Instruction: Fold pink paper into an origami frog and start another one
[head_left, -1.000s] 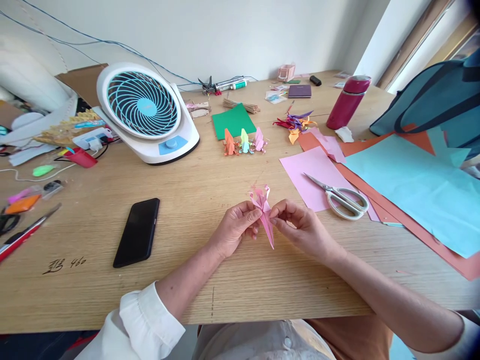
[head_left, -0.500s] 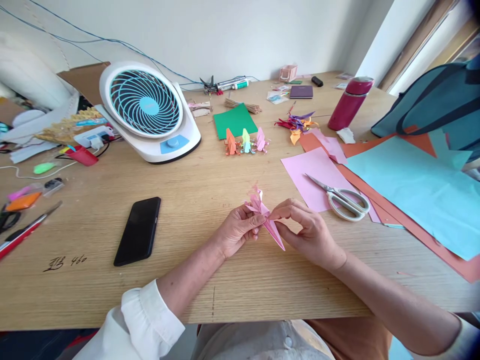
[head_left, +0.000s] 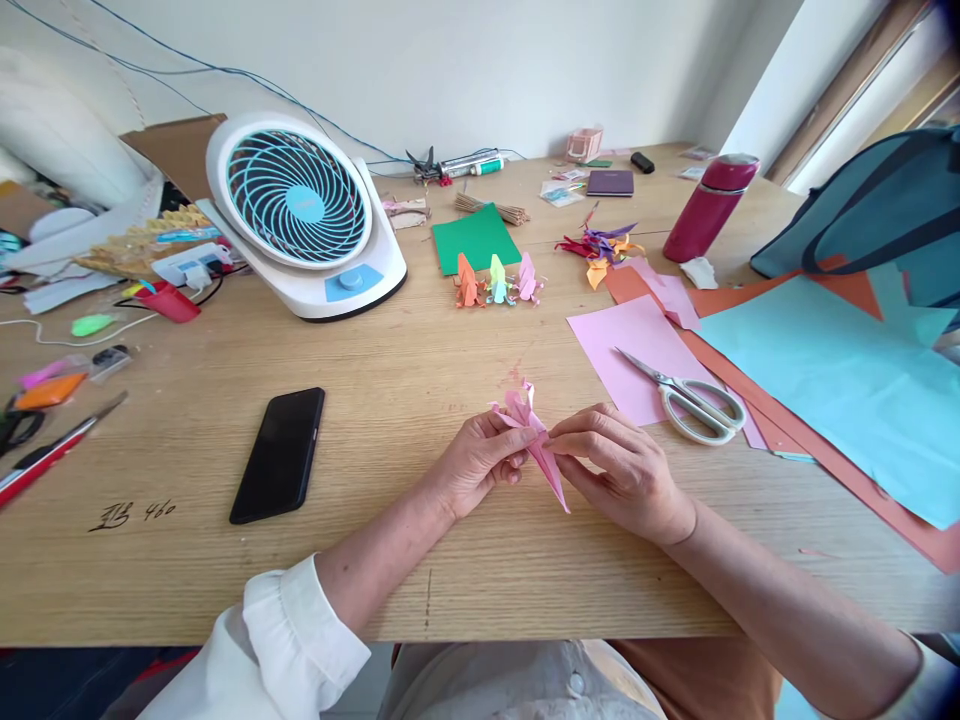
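Pinching the folded pink paper (head_left: 553, 478) with my left hand (head_left: 481, 460) — right hand (head_left: 626, 475) touching its edge, grip unclear — I should crease gently.

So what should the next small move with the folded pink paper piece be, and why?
Probably pressing a crease along the tapering end of the folded pink paper piece with the bare right hand: the bare left hand pinches its middle, the right fingertips sit beside that grip, and the end juts free.
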